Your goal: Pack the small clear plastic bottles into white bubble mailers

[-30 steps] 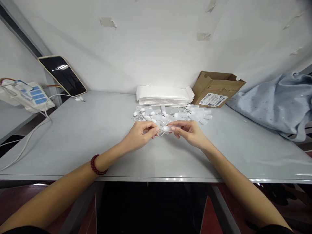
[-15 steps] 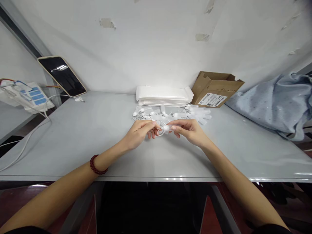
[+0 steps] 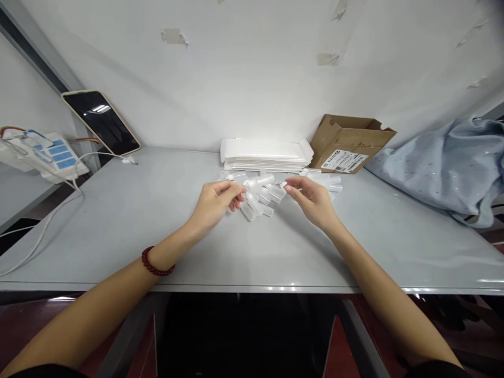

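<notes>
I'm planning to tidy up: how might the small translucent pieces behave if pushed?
The translucent pieces look light, being small and see-through. They'd probably slide easily on the smooth, shiny table. Overlapping, they'd likely shift one another too.

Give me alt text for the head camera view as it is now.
A person's left hand and right hand are at a scatter of small translucent pieces on a grey table. Behind are a white stack and a cardboard box, with a phone leaning at left and pale blue fabric at right.

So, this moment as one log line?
left hand: at bottles, grip unclear | right hand: at bottles, grip unclear | white stack: behind bottles
</notes>
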A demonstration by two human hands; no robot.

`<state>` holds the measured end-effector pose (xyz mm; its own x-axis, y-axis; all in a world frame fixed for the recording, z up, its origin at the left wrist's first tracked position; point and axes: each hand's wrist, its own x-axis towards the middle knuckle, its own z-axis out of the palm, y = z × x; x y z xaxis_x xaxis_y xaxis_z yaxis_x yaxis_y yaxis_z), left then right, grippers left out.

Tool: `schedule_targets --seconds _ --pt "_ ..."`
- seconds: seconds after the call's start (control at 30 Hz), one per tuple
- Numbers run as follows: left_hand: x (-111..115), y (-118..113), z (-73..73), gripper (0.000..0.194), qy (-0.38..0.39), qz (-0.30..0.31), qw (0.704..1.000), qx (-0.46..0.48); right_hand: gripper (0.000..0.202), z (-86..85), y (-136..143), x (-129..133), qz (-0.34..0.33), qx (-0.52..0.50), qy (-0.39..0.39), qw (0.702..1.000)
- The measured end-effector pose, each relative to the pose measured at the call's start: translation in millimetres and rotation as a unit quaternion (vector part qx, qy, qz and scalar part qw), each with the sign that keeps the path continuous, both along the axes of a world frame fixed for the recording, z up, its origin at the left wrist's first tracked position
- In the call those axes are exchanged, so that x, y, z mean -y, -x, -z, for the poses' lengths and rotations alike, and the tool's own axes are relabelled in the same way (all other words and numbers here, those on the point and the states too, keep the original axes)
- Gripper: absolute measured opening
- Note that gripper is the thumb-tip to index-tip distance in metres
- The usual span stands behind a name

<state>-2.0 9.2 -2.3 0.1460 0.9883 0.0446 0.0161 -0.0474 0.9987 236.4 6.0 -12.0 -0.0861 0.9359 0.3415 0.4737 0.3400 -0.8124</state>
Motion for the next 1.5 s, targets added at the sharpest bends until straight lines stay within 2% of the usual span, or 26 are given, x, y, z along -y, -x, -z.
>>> schedule_targets --seconds 0.1,0.33,0.5,0.63,0.87,0.93,1.0,1.1,1.2,1.33,1.5 --pt "-6.1 3.6 1.5 0.019 0.039 -0.047 0.998 0.024 0.023 9.4 -8.8 -9.3 0.031 0.128 -0.077 0.988" --pt "-9.3 4.4 5.9 0.026 0.070 -0.053 0.996 0.012 0.026 33.9 -20.3 -26.1 0.035 0.277 -0.151 0.948" --pt "-9.7 4.8 2.1 0.028 0.098 -0.068 0.993 0.005 0.024 34.8 -24.5 -29.4 0.063 0.323 -0.142 0.933" --pt "-9.4 5.9 0.8 0.026 0.082 -0.094 0.992 0.011 0.022 29.7 -24.0 -25.9 0.105 0.350 -0.097 0.926" --pt "-4.8 3.8 1.9 0.026 0.023 -0.087 0.996 0.022 0.018 24.6 -20.2 -24.1 0.089 0.433 -0.021 0.897" --pt "-3.7 2.7 1.5 0.027 0.017 -0.078 0.997 0.022 0.017 23.8 -22.4 -24.8 0.092 0.420 -0.038 0.902" --pt "-3.0 2.0 0.6 0.027 0.013 -0.071 0.997 0.020 0.017 22.4 -24.6 -24.7 0.099 0.366 -0.072 0.923" --pt "-1.8 1.5 -1.1 0.028 0.008 -0.060 0.998 0.010 0.018 17.7 -23.5 -21.2 0.097 0.230 -0.097 0.964" --pt "-0.4 0.8 -2.7 0.026 0.005 -0.041 0.999 -0.007 0.023 10.2 -15.1 -13.2 0.075 0.106 -0.088 0.988" --pt "1.2 -0.6 -1.9 0.022 0.003 -0.004 0.999 -0.042 0.024 1.2 -2.2 -1.2 0.033 0.017 -0.070 0.997" --pt "3.2 -1.5 2.4 0.028 -0.012 0.061 0.995 -0.072 0.022 -1.3 5.1 6.6 -0.021 -0.005 -0.069 0.997"
